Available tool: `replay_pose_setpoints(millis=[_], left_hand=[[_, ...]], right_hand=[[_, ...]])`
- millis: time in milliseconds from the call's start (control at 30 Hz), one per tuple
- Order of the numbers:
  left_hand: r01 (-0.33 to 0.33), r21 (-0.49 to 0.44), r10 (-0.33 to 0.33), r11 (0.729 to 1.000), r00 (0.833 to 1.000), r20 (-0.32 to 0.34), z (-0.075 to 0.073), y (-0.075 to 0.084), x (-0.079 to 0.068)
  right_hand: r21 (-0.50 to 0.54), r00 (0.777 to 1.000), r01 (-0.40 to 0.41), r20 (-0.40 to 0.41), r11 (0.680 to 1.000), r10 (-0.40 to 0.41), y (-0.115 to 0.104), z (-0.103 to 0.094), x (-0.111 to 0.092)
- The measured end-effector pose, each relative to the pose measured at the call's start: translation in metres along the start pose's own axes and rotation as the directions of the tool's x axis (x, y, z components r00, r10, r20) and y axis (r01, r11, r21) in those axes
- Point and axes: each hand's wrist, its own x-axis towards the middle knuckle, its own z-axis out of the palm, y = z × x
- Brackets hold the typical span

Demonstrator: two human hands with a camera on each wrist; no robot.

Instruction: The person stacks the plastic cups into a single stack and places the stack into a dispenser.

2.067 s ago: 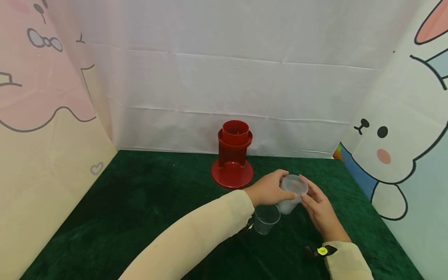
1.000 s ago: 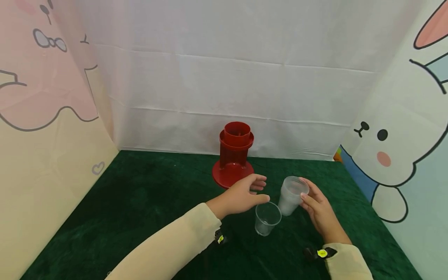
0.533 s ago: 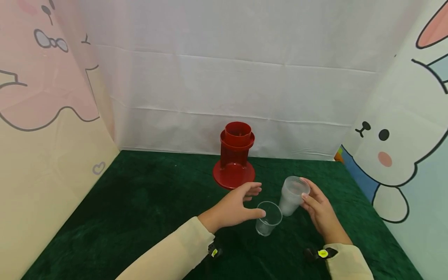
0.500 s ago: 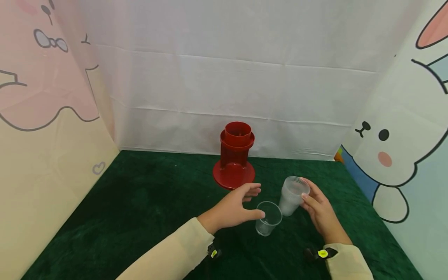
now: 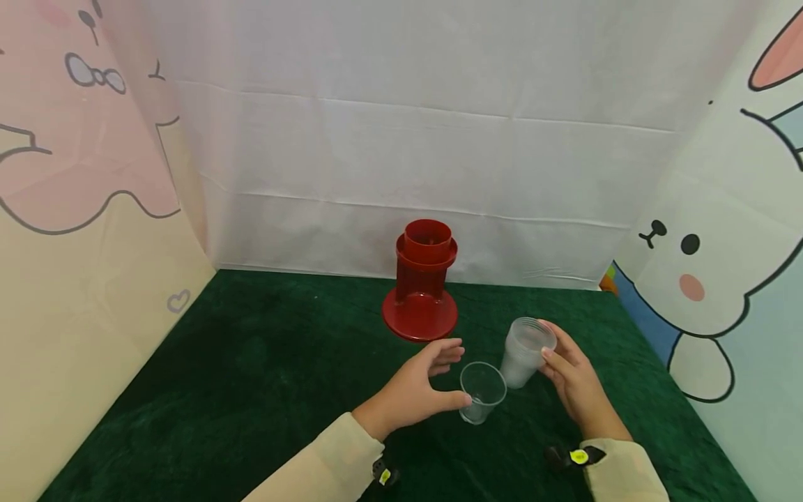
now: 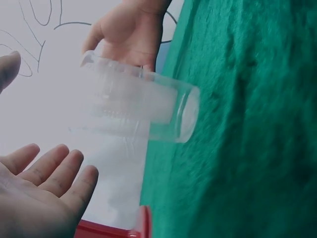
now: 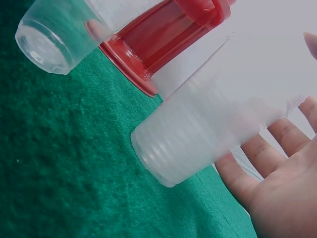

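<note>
A single clear plastic cup (image 5: 482, 394) stands upright on the green cloth (image 5: 282, 362). My left hand (image 5: 417, 390) is beside it on the left, fingers relaxed and apart from the thumb, whose tip overlaps the cup's rim in the head view. Fingers and thumb look well spread in the left wrist view, with nothing between them. My right hand (image 5: 574, 380) holds a stack of nested plastic cups (image 7: 183, 134) near the top, thumb on the near side and fingers behind. The stack stands just behind and right of the single cup.
A red cylindrical holder (image 5: 422, 279) with a wide round base stands farther back, beyond my left hand. A white curtain (image 5: 376, 160) hangs behind the cloth's back edge. Printed cartoon sheets (image 5: 709, 293) close off both sides.
My left hand has come off the stack and moved left, then lower toward me, to the single cup's side. The right hand keeps hold of the stack and has hardly moved.
</note>
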Motion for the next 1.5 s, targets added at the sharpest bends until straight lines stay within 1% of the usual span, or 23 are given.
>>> replay_pose_setpoints(millis=[133, 267, 367, 533, 667, 1100, 1500], left_hand=[[-0.006, -0.023, 0.005, 1.0, 1.0, -0.016, 0.007, -0.009, 0.002], [-0.006, -0.026, 0.006, 1.0, 1.0, -0.029, 0.014, -0.015, 0.005], [0.003, -0.019, -0.003, 1.0, 1.0, -0.021, 0.019, -0.019, 0.007], [0.037, -0.023, -0.037, 0.999, 0.999, 0.008, 0.023, -0.027, 0.01], [0.046, -0.019, -0.045, 0.999, 0.999, 0.009, 0.025, -0.031, 0.013], [0.062, 0.026, -0.061, 0.998, 0.998, -0.012, 0.032, -0.032, 0.018], [0.049, 0.015, -0.049, 0.999, 0.998, -0.027, 0.036, -0.028, 0.018]], right_hand=[[0.003, 1.0, 0.01, 0.003, 1.0, -0.01, 0.001, -0.001, 0.0], [0.005, 1.0, 0.006, 0.003, 1.0, -0.006, 0.001, 0.0, -0.001], [0.002, 1.0, 0.001, 0.006, 1.0, -0.001, 0.001, 0.0, -0.001], [0.004, 1.0, 0.006, 0.004, 1.0, -0.006, 0.001, 0.0, -0.001], [0.006, 1.0, 0.015, 0.006, 1.0, -0.015, 0.002, 0.0, -0.001], [0.006, 1.0, 0.024, 0.011, 1.0, -0.024, 0.0, 0.0, 0.0], [-0.025, 1.0, 0.005, -0.008, 1.0, -0.005, -0.001, 0.002, -0.002]])
